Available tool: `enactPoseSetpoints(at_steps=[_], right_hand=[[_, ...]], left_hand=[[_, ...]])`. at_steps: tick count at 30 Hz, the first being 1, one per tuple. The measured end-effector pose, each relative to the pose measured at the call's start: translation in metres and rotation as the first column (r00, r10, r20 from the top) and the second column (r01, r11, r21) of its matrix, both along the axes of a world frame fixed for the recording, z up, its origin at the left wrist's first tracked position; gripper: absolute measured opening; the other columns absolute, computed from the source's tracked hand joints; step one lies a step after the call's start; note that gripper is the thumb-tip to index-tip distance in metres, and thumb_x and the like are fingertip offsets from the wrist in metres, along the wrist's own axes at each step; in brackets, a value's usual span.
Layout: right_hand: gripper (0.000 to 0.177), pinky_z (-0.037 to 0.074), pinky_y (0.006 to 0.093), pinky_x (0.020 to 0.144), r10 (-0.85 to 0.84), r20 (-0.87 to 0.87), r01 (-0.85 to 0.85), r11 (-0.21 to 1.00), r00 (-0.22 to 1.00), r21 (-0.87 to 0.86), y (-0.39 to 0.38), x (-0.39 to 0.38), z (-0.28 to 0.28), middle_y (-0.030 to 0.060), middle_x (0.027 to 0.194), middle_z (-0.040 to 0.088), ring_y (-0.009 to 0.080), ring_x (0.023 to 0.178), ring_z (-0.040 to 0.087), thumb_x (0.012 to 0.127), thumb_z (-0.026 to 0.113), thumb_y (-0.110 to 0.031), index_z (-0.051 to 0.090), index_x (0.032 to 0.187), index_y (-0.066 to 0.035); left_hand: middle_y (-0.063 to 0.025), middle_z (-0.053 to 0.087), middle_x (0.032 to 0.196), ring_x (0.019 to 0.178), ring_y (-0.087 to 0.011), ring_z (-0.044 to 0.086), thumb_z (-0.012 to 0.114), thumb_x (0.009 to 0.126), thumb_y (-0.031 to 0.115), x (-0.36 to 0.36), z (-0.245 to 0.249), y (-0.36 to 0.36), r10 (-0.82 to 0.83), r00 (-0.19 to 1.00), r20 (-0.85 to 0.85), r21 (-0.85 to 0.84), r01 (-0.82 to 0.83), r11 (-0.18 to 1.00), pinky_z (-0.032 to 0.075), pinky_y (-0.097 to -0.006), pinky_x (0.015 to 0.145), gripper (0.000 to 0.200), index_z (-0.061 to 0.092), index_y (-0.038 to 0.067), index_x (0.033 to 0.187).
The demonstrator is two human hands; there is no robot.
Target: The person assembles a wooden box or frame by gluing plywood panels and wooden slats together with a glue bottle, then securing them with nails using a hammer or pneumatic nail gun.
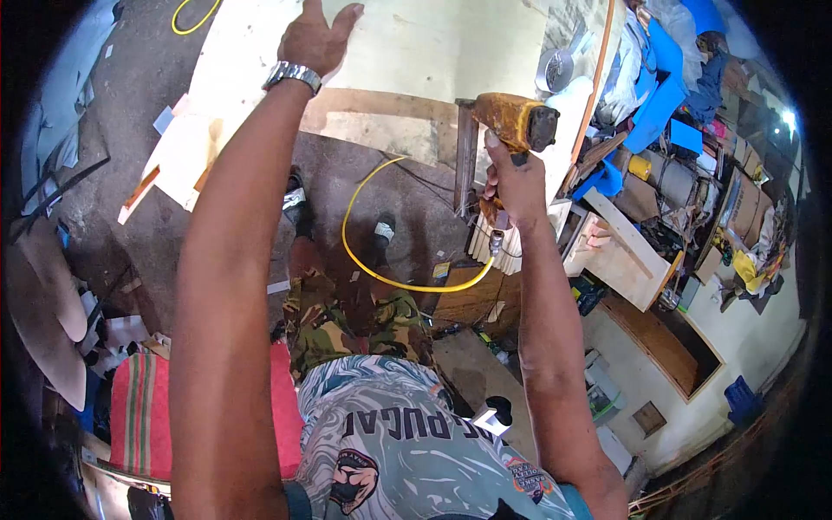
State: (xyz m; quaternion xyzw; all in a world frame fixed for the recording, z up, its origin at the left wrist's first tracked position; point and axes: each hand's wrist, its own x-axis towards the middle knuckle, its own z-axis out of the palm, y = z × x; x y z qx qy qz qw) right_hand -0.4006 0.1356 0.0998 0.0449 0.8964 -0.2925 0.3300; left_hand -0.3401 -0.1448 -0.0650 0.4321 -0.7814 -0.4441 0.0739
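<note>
My right hand (pixel 518 184) is wrapped around the handle of a worn yellow-orange air nail gun (pixel 503 118) with a black cap. Its upright metal magazine (pixel 466 160) is at the left, near the edge of a pale wooden panel (pixel 390 52). A yellow air hose (pixel 348 227) runs from a metal fitting (pixel 496 243) at the base of the handle and curves down and left. My left hand (pixel 316 42), with a metal watch at the wrist, rests on the panel with the thumb apart; its fingertips are cut off by the frame's top edge.
A round silver object (pixel 555 69) lies on the panel's right side. Cluttered blue scraps (pixel 659 113), plastic and wood pieces fill the right. A red striped cloth (pixel 139 416) covers a surface at lower left. Between my feet and the panel lies the concrete floor (pixel 334 165).
</note>
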Motion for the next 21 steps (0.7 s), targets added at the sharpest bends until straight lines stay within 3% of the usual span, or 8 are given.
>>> enactPoseSetpoints(at_steps=[2,5,8,14,17,21], right_hand=[[0.045,0.045,0.0279,0.046,-0.006,0.006,0.006,1.000,1.000,0.014,0.007,-0.002,-0.002,0.0031,0.058,0.052,0.0130,0.048,0.053,0.087,0.069,-0.045,0.058,0.081,-0.002],[0.044,0.045,0.0278,0.046,-0.019,0.018,0.019,1.000,1.000,-0.015,0.001,-0.003,0.007,0.0031,0.058,0.053,0.0130,0.047,0.053,0.087,0.069,-0.044,0.058,0.081,-0.002],[0.043,0.045,0.0277,0.045,-0.024,0.033,0.026,0.999,0.999,-0.045,0.000,0.005,0.013,0.0028,0.059,0.052,0.0132,0.047,0.053,0.087,0.068,-0.044,0.057,0.082,-0.003],[0.040,0.045,0.0282,0.045,0.018,0.014,-0.018,1.000,1.000,0.006,-0.018,0.014,0.010,0.0028,0.060,0.053,0.0133,0.048,0.053,0.089,0.068,-0.041,0.057,0.083,-0.002],[0.041,0.045,0.0279,0.045,0.047,0.027,-0.047,0.999,0.999,0.007,-0.033,0.015,0.010,0.0027,0.059,0.052,0.0132,0.048,0.053,0.089,0.068,-0.041,0.057,0.083,-0.002],[0.042,0.045,0.0279,0.046,0.090,0.024,-0.092,0.994,0.996,0.066,-0.034,0.013,0.005,0.0030,0.060,0.052,0.0127,0.048,0.053,0.088,0.067,-0.042,0.058,0.083,-0.001]], left_hand=[[-0.0277,0.061,0.118,0.111,-0.0413,0.059,0.062,0.086,0.045,0.002,0.035,-0.001,-0.003,1.000,0.026,0.171,-0.002,0.985,0.047,-0.0466,0.094,0.072,0.039,-0.001,0.136],[-0.0272,0.067,0.093,0.086,-0.0461,0.064,0.058,0.088,0.051,0.002,0.005,0.002,0.059,0.979,-0.193,0.013,-0.058,0.998,0.052,-0.0502,0.076,0.066,0.045,0.000,0.128],[-0.0272,0.067,0.096,0.090,-0.0433,0.065,0.059,0.088,0.050,0.001,0.006,0.000,0.041,0.994,-0.106,0.061,-0.034,0.998,0.051,-0.0501,0.078,0.064,0.046,0.002,0.127],[-0.0266,0.067,0.091,0.086,-0.0444,0.065,0.058,0.088,0.049,0.004,0.004,0.002,0.061,0.966,-0.253,0.067,-0.045,0.997,0.052,-0.0511,0.076,0.058,0.048,0.003,0.124],[-0.0269,0.067,0.090,0.085,-0.0442,0.065,0.057,0.089,0.049,0.002,0.004,0.001,0.056,0.989,-0.134,0.051,-0.049,0.997,0.051,-0.0513,0.075,0.058,0.049,0.003,0.123],[-0.0275,0.067,0.091,0.086,-0.0449,0.064,0.056,0.089,0.050,0.004,0.001,0.002,0.052,0.982,-0.182,0.089,-0.036,0.995,0.051,-0.0517,0.075,0.059,0.048,0.004,0.124]])
